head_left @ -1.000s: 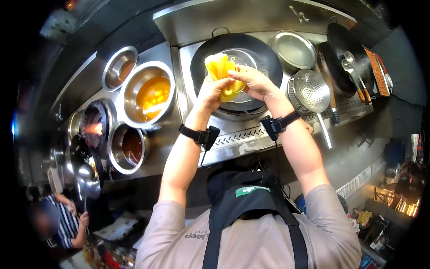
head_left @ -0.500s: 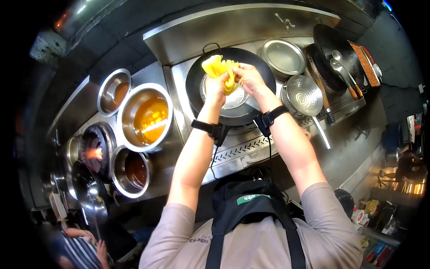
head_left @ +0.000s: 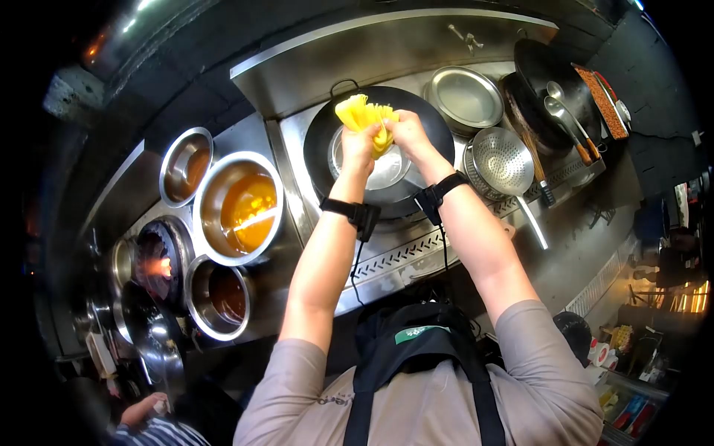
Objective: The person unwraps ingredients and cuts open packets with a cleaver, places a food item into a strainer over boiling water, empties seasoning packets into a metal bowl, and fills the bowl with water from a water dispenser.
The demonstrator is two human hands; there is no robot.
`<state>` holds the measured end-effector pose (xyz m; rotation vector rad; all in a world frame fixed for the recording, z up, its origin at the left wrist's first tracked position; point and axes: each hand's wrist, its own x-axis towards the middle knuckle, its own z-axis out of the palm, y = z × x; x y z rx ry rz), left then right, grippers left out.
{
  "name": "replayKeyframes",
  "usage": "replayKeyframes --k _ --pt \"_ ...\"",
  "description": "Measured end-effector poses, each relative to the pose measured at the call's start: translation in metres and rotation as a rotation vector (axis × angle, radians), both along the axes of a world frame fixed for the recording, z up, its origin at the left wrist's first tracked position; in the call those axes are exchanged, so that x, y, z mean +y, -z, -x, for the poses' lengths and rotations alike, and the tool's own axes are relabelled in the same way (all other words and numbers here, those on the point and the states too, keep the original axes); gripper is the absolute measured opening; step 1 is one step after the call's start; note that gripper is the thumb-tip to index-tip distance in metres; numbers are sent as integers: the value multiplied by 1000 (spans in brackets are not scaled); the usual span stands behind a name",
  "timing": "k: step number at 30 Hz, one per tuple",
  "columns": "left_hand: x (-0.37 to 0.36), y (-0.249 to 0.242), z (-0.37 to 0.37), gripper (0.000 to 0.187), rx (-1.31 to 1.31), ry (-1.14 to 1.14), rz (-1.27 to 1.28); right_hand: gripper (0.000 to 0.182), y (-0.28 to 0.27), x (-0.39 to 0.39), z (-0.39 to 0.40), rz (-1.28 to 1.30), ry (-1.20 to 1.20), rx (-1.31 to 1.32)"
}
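Note:
A folded bundle of yellow noodles [head_left: 360,113] is held above the black wok [head_left: 321,160]. My left hand [head_left: 358,151] is closed around its lower left side. From the right, my right hand [head_left: 409,135] grips the same bundle, its fingers partly hidden behind the strands. Below both hands, clear liquid [head_left: 385,175] shows in the bottom of the wok. A black strap with a small device sits on each of my wrists.
A perforated skimmer [head_left: 503,159] and a metal basin [head_left: 467,98] stand right of the wok. Ladles [head_left: 559,108] lie farther right. Bowls of amber liquid [head_left: 253,208] and dark sauce [head_left: 227,293] are at left, near a lit burner [head_left: 158,260]. A person's striped clothing [head_left: 165,432] appears lower left.
My right hand's fingers have closed in on the noodles, and the loose strands are gathered tighter between my hands. The person at lower left has shifted down. The view has moved slightly.

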<state>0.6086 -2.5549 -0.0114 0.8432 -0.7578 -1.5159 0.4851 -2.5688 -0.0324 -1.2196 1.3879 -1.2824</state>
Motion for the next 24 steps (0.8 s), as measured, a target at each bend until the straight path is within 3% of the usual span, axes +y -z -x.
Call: replayKeyframes --k 1,3,4,6,10,12,13,15,16,18,21,24 --pt "-1 0 0 40 -56 -12 20 12 0 -2 2 2 2 0" --pt "-3 7 -2 40 -37 7 15 16 -7 -1 3 -160 -155 -374" --pt "-3 10 -3 41 -19 26 9 16 -11 -2 5 -160 -155 -374" --pt "-2 8 -5 41 13 24 -21 22 -22 -5 11 -97 -143 203" --pt "-4 7 -7 41 102 15 -55 24 -57 11 4 -217 -62 337" --pt "-5 3 -8 41 134 14 -78 24 -39 4 8 21 -28 517" --pt "-6 2 -8 40 164 14 -103 24 -35 3 10 21 -28 517" --pt "-8 3 -10 40 192 30 -118 20 -40 5 10 -156 -135 84" --pt "-10 3 -12 39 219 46 -135 20 -42 8 11 -156 -135 85" --pt "-14 8 -14 39 217 58 -117 19 -51 15 11 -273 -203 -395" --pt "-19 9 -17 38 241 63 -134 19 -51 14 18 -261 -362 -552" --pt "-17 5 -16 37 256 62 -149 19 -50 15 18 -207 -324 -420"
